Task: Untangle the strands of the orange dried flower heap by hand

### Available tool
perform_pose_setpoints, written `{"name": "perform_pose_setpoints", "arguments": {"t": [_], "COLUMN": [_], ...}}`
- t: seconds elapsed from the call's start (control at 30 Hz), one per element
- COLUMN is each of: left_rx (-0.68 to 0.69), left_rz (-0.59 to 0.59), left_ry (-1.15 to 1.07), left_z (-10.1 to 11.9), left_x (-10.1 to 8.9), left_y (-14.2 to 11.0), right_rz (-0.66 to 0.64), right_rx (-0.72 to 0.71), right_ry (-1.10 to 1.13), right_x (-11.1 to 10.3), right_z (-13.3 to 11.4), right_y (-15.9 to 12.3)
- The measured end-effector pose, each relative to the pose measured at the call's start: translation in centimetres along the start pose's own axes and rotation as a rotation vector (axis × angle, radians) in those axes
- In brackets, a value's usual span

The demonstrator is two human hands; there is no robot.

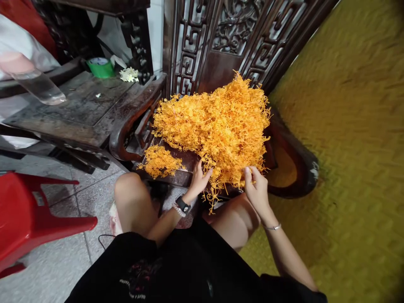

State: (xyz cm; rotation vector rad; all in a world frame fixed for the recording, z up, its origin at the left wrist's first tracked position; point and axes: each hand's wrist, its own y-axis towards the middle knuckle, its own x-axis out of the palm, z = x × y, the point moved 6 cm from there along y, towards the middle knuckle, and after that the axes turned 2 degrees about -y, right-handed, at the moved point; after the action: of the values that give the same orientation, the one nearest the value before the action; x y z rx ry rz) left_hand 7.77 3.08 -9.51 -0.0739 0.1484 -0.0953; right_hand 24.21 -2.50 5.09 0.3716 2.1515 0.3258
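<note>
A big heap of orange flower-like sprigs (217, 122), thin and tangled, lies on a dark carved wooden chair seat (184, 179). To its left on the same seat sits a smaller orange pile (161, 161). My left hand (199, 180), with a black watch at the wrist, is at the heap's front edge. Its thumb and fingers are apart, close to some sprigs. My right hand (257, 189) is at the heap's front right corner, thumb and fingers pinched around a bit of orange sprig. Between the hands several loose sprigs hang over the seat edge.
On the left, a dark wooden side table (72, 101) bears a roll of green tape (101, 69), pale flowers (129, 75) and a clear bottle (41, 86). A red plastic stool (28, 214) stands on the tiled floor. A yellow textured surface (353, 139) lies at right.
</note>
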Motion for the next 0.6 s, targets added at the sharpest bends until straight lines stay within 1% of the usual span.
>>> {"name": "perform_pose_setpoints", "arguments": {"t": [0.1,0.17,0.23,0.27,0.37,0.4,0.43,0.5,0.57,0.6], "left_rx": [-0.004,-0.034,-0.055,-0.044,0.090,0.140,0.177,0.194,0.139,0.086], "left_rz": [-0.087,-0.115,-0.099,-0.071,0.058,0.083,0.083,0.003,-0.107,-0.154], "left_ry": [-0.085,-0.129,-0.131,-0.108,0.005,0.017,0.002,-0.099,-0.222,-0.267], "left_z": [-1.3,-2.1,-2.3,-2.1,-0.1,0.8,1.7,3.1,4.0,4.2], "left_x": [1.6,2.1,1.9,1.6,0.1,-0.4,-0.6,-0.6,0.0,0.5], "left_y": [-1.8,-2.4,-3.1,-3.5,-5.2,-5.8,-6.2,-6.4,-6.0,-5.6], "right_rz": [0.008,0.043,0.078,0.095,0.135,0.146,0.151,0.142,0.139,0.141], "right_rx": [0.065,0.123,0.177,0.201,0.251,0.261,0.272,0.283,0.246,0.195], "right_ry": [0.138,0.251,0.355,0.381,0.357,0.341,0.331,0.334,0.297,0.247], "right_x": [-0.4,-0.4,-0.3,-0.2,0.1,0.2,0.4,1.0,1.6,1.9], "right_z": [-0.1,0.4,1.1,1.5,1.9,1.9,1.7,1.2,0.3,-0.4], "right_y": [-0.9,-1.6,-2.5,-3.0,-4.5,-4.9,-5.3,-6.0,-6.6,-7.0]}}
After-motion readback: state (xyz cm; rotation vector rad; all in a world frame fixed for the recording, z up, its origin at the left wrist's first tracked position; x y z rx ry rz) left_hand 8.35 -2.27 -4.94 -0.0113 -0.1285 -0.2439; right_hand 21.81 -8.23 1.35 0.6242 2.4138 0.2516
